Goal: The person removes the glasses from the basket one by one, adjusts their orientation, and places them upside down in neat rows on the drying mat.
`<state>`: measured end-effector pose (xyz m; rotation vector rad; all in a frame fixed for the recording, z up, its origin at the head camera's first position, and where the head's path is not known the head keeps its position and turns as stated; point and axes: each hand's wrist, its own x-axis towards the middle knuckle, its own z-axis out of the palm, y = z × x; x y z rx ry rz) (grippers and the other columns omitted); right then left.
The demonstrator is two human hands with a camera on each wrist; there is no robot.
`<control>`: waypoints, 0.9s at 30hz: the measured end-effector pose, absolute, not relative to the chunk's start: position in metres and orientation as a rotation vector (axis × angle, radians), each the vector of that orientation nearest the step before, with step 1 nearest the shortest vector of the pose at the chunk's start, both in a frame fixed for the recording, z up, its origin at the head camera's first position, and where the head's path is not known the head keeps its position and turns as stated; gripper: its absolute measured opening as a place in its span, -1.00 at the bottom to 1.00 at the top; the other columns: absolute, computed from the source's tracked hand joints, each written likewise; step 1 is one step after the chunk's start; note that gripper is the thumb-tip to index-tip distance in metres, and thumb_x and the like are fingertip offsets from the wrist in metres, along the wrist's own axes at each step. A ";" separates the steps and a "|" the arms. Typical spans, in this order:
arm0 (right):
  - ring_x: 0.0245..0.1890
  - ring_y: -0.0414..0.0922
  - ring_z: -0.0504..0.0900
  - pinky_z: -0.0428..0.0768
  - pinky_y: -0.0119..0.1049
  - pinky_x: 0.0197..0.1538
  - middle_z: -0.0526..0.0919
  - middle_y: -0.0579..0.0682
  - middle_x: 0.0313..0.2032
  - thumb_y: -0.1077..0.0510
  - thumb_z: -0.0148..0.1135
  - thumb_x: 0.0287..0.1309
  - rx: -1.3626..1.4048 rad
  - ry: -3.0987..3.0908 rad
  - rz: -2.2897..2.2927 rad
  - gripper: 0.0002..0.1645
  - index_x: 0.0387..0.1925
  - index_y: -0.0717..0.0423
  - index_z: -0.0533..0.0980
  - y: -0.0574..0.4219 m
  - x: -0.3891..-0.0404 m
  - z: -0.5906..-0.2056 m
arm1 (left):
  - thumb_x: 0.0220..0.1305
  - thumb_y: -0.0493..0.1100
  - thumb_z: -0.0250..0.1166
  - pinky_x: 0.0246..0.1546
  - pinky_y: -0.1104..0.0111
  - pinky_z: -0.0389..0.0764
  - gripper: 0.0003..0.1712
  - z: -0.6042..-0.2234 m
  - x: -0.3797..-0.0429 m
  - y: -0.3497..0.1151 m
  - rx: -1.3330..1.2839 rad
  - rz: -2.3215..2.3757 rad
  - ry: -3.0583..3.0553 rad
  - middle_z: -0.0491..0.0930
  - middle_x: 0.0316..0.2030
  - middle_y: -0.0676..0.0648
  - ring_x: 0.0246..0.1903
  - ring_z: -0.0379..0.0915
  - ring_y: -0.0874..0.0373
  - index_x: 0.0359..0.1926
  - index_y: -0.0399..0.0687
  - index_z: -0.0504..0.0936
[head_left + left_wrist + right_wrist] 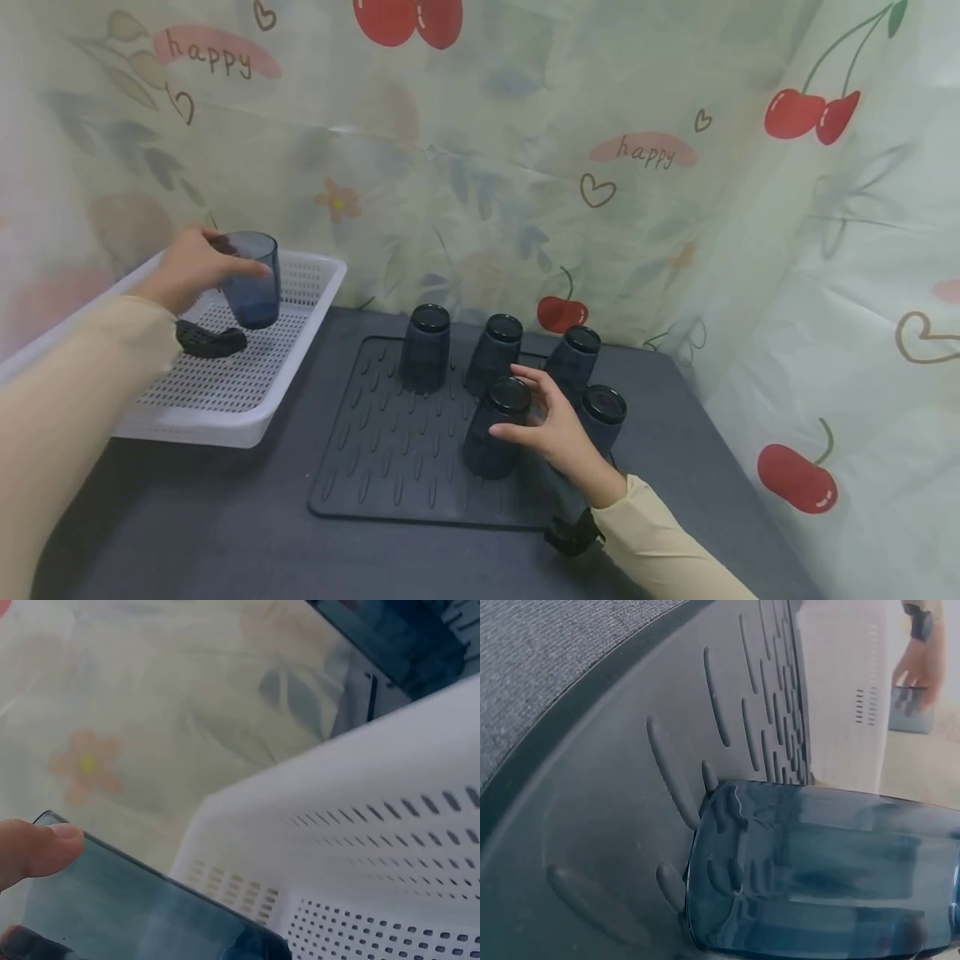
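My left hand (191, 271) grips a blue drinking glass (255, 296), rim up, above the white perforated basket (187, 427). In the left wrist view the thumb presses near the rim of this tinted glass (142, 915). On the dark drying mat (405, 479), my right hand (558, 429) holds an upside-down blue glass (491, 446) near its base, thumb in front and fingers behind. The right wrist view shows that glass (817, 862) with its mouth against the ridged mat (622, 825); the right hand is mostly hidden there.
Several other upside-down glasses stand on the mat, one at the back left (425, 354), others behind and right of my right hand. A grey cloth (225, 525) covers the table. A patterned plastic curtain (465, 167) hangs behind and to the right.
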<state>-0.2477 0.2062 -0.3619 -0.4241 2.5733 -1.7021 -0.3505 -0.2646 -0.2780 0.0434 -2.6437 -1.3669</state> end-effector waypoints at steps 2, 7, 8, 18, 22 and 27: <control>0.41 0.04 0.23 0.21 0.21 0.36 0.28 0.01 0.35 0.14 0.55 -0.10 -0.431 2.573 -1.703 0.05 0.40 -0.07 0.19 0.207 -0.248 -0.361 | 0.09 0.10 0.45 -0.04 0.08 0.47 0.07 -0.274 -0.348 -0.264 0.047 -1.397 -2.608 0.21 0.19 -0.42 0.09 0.25 -0.21 0.31 -0.51 0.11; 0.42 0.01 0.22 0.18 0.24 0.36 0.30 0.02 0.36 0.13 0.52 -0.06 -0.452 2.589 -1.710 0.01 0.40 -0.04 0.19 0.209 -0.248 -0.358 | 0.12 0.09 0.42 0.16 -0.03 0.44 0.15 -0.261 -0.337 -0.263 0.084 -1.496 -2.562 0.06 0.35 -0.43 0.23 0.20 -0.25 0.44 -0.42 -0.05; 0.41 0.01 0.23 0.18 0.23 0.37 0.31 0.02 0.36 0.14 0.51 -0.05 -0.452 2.592 -1.717 0.00 0.39 -0.05 0.19 0.209 -0.247 -0.357 | 0.13 0.10 0.42 0.20 -0.05 0.41 0.18 -0.258 -0.335 -0.262 0.091 -1.519 -2.556 0.01 0.39 -0.44 0.27 0.18 -0.28 0.46 -0.41 -0.09; 0.40 -0.04 0.26 0.17 0.11 0.42 0.30 0.06 0.37 0.13 0.46 0.03 -0.468 2.564 -1.786 -0.06 0.40 -0.05 0.19 0.210 -0.246 -0.346 | 0.13 0.12 0.41 0.30 0.05 0.32 0.21 -0.240 -0.306 -0.245 0.064 -1.740 -2.430 0.10 0.37 -0.21 0.42 0.01 -0.21 0.51 -0.22 -0.19; 0.39 -0.03 0.27 0.19 0.09 0.41 0.30 0.08 0.37 0.16 0.46 0.03 -0.485 2.551 -1.817 -0.06 0.40 -0.04 0.19 0.211 -0.246 -0.344 | 0.14 0.06 0.41 0.29 0.09 0.34 0.14 -0.236 -0.293 -0.234 0.024 -1.794 -2.357 0.30 0.11 0.14 0.40 0.09 -0.05 0.51 -0.13 -0.11; 0.40 0.00 0.26 0.20 0.07 0.41 0.29 0.12 0.37 0.22 0.44 0.03 -0.534 2.531 -1.861 -0.07 0.40 -0.01 0.19 0.210 -0.244 -0.341 | 0.14 -0.03 0.43 -0.10 0.43 0.60 -0.01 -0.234 -0.277 -0.218 -0.024 -1.819 -2.250 0.39 -0.03 0.23 0.11 0.34 0.22 0.44 -0.10 0.06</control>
